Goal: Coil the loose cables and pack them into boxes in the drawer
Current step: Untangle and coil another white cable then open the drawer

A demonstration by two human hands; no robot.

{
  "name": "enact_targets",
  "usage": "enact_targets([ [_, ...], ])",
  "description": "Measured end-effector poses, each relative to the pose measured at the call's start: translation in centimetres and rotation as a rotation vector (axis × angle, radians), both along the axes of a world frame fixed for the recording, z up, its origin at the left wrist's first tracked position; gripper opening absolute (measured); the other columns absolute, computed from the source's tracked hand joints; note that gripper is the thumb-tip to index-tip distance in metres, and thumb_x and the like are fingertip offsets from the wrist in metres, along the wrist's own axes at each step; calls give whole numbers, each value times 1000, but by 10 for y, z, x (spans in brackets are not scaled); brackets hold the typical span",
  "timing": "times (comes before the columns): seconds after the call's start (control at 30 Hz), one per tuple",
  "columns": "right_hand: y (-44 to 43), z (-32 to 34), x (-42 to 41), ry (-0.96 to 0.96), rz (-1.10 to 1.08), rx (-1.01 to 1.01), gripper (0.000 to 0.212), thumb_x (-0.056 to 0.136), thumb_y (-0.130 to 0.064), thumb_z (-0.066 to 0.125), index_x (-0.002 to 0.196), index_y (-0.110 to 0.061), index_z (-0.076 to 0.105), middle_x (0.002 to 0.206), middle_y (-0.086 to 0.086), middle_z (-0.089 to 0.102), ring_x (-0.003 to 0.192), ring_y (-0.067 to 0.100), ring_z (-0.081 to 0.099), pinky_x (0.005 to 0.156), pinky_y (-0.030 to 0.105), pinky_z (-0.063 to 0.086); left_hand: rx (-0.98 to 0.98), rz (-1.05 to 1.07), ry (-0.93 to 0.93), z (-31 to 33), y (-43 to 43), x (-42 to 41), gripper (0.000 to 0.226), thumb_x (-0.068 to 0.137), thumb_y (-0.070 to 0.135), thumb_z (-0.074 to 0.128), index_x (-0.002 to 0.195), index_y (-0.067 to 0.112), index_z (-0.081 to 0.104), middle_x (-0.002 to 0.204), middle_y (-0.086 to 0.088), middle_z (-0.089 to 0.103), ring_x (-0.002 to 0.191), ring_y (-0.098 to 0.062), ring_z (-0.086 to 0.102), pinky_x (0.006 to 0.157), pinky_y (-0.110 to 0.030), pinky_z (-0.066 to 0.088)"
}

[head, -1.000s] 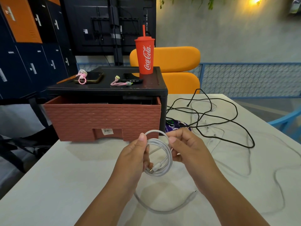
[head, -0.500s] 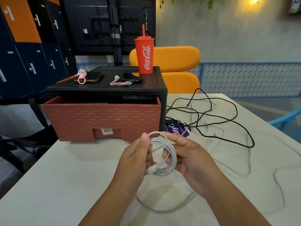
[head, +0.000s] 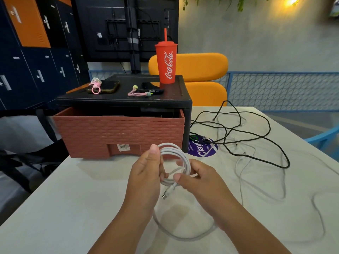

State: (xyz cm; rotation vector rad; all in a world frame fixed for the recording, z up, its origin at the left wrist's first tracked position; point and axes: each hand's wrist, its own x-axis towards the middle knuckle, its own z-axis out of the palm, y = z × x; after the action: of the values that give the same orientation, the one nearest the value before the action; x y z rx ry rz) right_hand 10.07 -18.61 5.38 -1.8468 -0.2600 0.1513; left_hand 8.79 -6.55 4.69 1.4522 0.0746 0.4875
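Round the coil the right hand (head: 200, 182) has slid, from the top rim a second ago down to the lower right side. The white cable (head: 184, 156) is held in the air over the near middle of the bench (head: 73, 198), wound into a small ring of several turns. The left hand (head: 145, 173) grips the ring's left side, thumb pressed on the top of the turns and the other fingers curled behind them. The right hand's thumb and fingers are closed on the bottom right of the ring, just above where the plug (head: 165, 196) hangs down free. From under the hands the unwound tail (head: 183, 237) of the same cable lies in a wide curve on the bench toward the near edge.

Just beyond the hands stands the drawer (head: 119, 132), brick-patterned and red, pulled partly out of a black cabinet (head: 124, 101); what is inside cannot be seen. To the right of it a black cable (head: 256, 136) sprawls in loose tangled loops, crossing a purple sticker (head: 203, 150), with thin white cables (head: 244, 171) strewn among and near it.

On top of the cabinet are a red Coca-Cola cup (head: 166, 63) with a straw, two phones (head: 108, 86), and a short pink cable (head: 136, 92). Farther back is an orange chair (head: 201, 70); dark blue and orange lockers (head: 27, 52) are at far left.
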Motion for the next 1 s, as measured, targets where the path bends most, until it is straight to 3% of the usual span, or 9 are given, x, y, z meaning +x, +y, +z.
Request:
enact_targets([
  [0.07, 2, -2, 0, 53, -18, 2, 8, 84, -23, 64, 89, -30, 62, 68, -1, 56, 61, 6, 54, 75, 33, 52, 19, 23, -16, -2, -1, 0, 42, 78, 55, 38, 57, 20, 46, 47, 10, 37, 47, -5, 39, 58, -26, 39],
  [0.17, 4, -5, 0, 122, -6, 82, 10, 85, -15, 63, 86, -25, 62, 59, -3, 61, 51, 6, 56, 64, 28, 51, 76, 54, -66, -4, -2, -1, 41, 77, 54, 37, 62, 17, 45, 49, 10, 41, 50, -4, 41, 57, -20, 41],
  [0.4, 3, -3, 2, 98, -75, 81, 14, 82, -9, 62, 89, -22, 62, 75, 13, 70, 67, 17, 62, 74, 37, 55, 146, -30, -89, -2, -7, -1, 24, 84, 40, 42, 79, 22, 57, 55, 21, 56, 57, 7, 50, 56, -6, 39],
  [0.47, 1, -1, 3, 142, -80, 110, 17, 81, -8, 62, 93, -20, 63, 72, 13, 68, 63, 15, 61, 69, 34, 55, 167, -39, -83, -3, -7, -1, 17, 92, 28, 45, 82, 22, 57, 56, 23, 57, 58, 9, 52, 56, -5, 40],
  [0.57, -1, 3, 0, 302, 34, 163, 25, 80, -3, 58, 100, -20, 60, 59, 3, 61, 52, 10, 55, 53, 22, 48, 228, 27, -107, -4, -5, 1, 17, 93, 25, 46, 80, 21, 57, 60, 19, 58, 58, 7, 51, 56, -7, 40],
  [0.7, -2, 7, -8, 418, 288, 173, 41, 81, 1, 55, 113, -25, 54, 58, 4, 57, 49, 10, 50, 52, 20, 45, 326, 206, -141, -5, 4, 4, 20, 93, 26, 48, 75, 19, 53, 61, 14, 56, 57, 4, 49, 53, -10, 39],
  [0.8, -6, 9, -6, 406, 317, 145, 53, 80, 2, 55, 126, -22, 48, 63, 6, 56, 47, 10, 49, 52, 21, 43, 435, 284, -194, -4, 7, 2, 17, 92, 28, 48, 76, 21, 49, 61, 13, 54, 61, 3, 51, 55, -9, 40],
  [0.93, -17, 17, -6, 312, 365, 91, 28, 64, -6, 57, 87, -19, 67, 54, -5, 52, 45, 7, 44, 50, 17, 39, 485, 341, -247, -5, 16, 3, 8, 92, 21, 49, 97, 27, 52, 81, 20, 57, 79, 9, 55, 67, -3, 40],
  [1.0, -21, 20, -5, 222, 309, 62, 17, 68, -3, 58, 69, -19, 65, 50, -7, 50, 44, 7, 42, 48, 16, 36, 494, 337, -230, -7, 20, 5, 10, 93, 22, 48, 93, 28, 57, 80, 21, 60, 82, 10, 55, 69, -3, 39],
])
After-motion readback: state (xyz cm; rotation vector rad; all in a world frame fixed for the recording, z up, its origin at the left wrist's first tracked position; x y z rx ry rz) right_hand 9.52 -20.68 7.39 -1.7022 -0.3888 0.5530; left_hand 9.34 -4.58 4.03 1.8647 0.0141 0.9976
